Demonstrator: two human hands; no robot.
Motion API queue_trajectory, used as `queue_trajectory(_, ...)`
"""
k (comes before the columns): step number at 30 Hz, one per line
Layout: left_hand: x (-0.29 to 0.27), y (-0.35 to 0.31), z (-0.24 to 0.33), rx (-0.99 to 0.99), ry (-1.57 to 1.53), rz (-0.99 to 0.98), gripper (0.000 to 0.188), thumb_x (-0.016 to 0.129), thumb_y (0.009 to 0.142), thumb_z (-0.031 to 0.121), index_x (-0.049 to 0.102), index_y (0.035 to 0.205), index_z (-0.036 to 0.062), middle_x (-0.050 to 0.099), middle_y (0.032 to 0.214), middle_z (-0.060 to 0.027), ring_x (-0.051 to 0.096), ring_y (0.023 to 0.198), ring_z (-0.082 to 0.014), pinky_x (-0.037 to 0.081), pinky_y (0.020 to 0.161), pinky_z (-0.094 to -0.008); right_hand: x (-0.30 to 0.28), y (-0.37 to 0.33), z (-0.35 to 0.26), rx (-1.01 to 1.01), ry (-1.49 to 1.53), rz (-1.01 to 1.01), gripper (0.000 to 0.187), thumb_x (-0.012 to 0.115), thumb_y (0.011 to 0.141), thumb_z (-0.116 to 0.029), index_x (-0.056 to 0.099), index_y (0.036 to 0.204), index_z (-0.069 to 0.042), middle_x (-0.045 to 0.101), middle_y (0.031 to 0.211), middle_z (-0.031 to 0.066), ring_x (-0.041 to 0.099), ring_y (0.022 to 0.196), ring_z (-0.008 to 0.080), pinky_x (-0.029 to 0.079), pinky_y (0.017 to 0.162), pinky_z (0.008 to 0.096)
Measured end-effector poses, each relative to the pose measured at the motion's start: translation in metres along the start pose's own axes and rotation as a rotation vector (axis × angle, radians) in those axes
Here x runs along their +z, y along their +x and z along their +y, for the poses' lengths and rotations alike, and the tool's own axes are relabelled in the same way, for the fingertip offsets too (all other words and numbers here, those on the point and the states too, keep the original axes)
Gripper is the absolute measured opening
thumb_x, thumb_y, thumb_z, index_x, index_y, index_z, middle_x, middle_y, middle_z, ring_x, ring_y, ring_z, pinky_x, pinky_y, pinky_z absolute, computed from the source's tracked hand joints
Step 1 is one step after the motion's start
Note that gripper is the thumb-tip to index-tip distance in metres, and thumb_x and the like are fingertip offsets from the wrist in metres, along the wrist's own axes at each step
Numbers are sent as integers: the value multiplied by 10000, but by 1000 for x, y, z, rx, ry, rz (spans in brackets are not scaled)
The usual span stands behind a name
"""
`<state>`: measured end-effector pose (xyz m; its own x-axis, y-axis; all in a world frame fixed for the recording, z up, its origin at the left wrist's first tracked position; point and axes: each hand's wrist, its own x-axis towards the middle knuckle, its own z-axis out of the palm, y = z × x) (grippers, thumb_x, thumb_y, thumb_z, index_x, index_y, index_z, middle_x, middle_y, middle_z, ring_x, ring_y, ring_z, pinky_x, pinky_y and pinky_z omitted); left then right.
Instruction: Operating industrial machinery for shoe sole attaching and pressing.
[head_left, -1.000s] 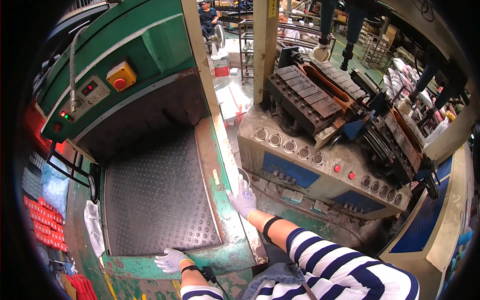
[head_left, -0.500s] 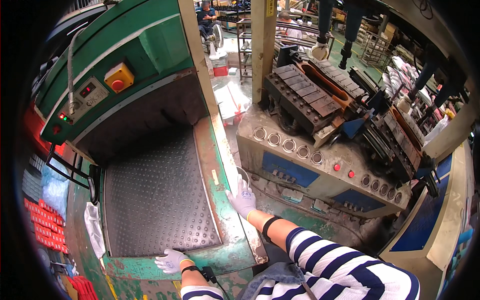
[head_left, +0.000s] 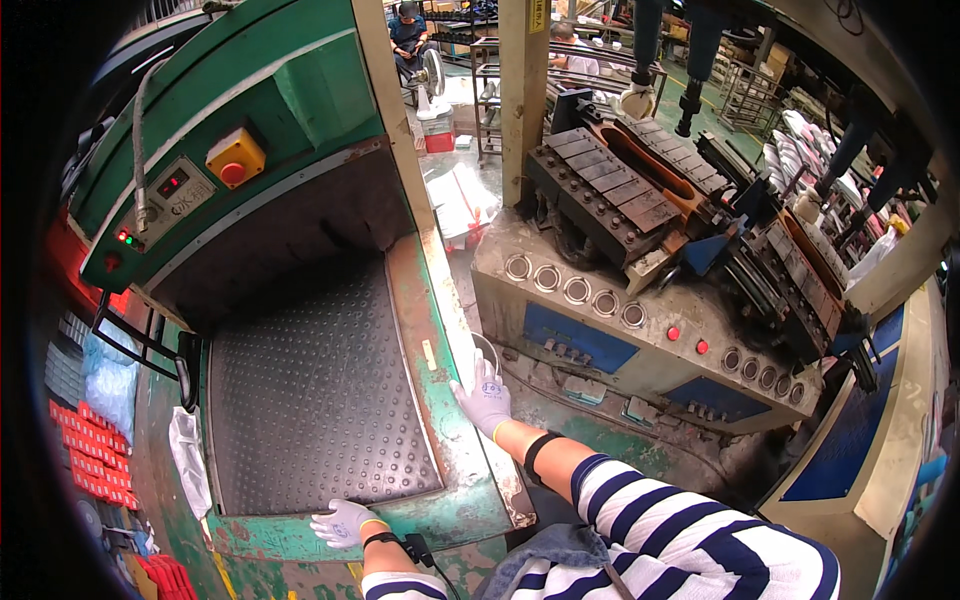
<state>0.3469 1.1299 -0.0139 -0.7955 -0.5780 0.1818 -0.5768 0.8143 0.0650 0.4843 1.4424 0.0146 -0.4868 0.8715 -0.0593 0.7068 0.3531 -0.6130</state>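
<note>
My left hand (head_left: pixel 345 524), in a pale glove, lies with fingers stretched out against the front rim of a green machine (head_left: pixel 270 528). At the machine's right edge, my right hand (head_left: pixel 486 398) rests in a matching glove, its fingers extended over the worn metal frame. Neither hand holds anything. Between the frame edges lies a black studded mat (head_left: pixel 320 400), running back under a dark curtain (head_left: pixel 290 220). Above the curtain are a yellow box with a red push button (head_left: pixel 233 174) and a small control panel with a lit display (head_left: pixel 175 182).
To the right stands a beige machine (head_left: pixel 600 270) with round dials, red buttons and heavy metal clamps (head_left: pixel 620 185). A black bar handle (head_left: pixel 140 345) juts out on the left, near stacked red boxes (head_left: pixel 95 450). Two people sit in the background near a fan (head_left: pixel 433 72) and racks.
Both hands keep their places on the machine's edges. The seated person at the back has lowered their head and shifted their arms.
</note>
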Motion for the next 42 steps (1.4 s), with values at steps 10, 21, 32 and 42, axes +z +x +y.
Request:
queue_trajectory(10, 7, 3, -2, -2, -1, 15, 552, 380, 979, 370, 462, 1458, 108, 445, 1535, -92, 392, 1425, -266, 285, 1168, -477, 2, 0, 1, 17, -9, -9, 880, 567, 908, -544, 226, 1553, -52, 441, 1460, 229, 566, 1192, 405, 467, 983, 505)
queue_trajectory(21, -2, 0, 2, -21, -14, -8, 565, 373, 977, 375, 439, 1474, 112, 418, 1554, -85, 365, 1444, -255, 262, 1182, -472, 2, 0, 1, 4, -22, -5, 884, 566, 909, -541, 212, 1558, -57, 445, 1459, 228, 566, 1194, 404, 471, 979, 502)
queue_trajectory(32, -3, 1, 1, -9, 1, -34, 567, 373, 979, 374, 432, 1479, 114, 417, 1555, -85, 367, 1443, -253, 257, 1185, -473, 3, 0, 2, -12, 4, 9, 882, 571, 906, -536, 213, 1556, -58, 447, 1453, 234, 570, 1179, 409, 472, 971, 509)
queue_trajectory(42, -2, -1, 1, -12, 4, -33, 566, 379, 988, 394, 433, 1480, 120, 414, 1557, -80, 359, 1449, -251, 254, 1185, -476, 3, 1, 2, -5, 4, 6, 892, 574, 905, -538, 205, 1560, -58, 438, 1466, 234, 569, 1185, 409, 470, 977, 507)
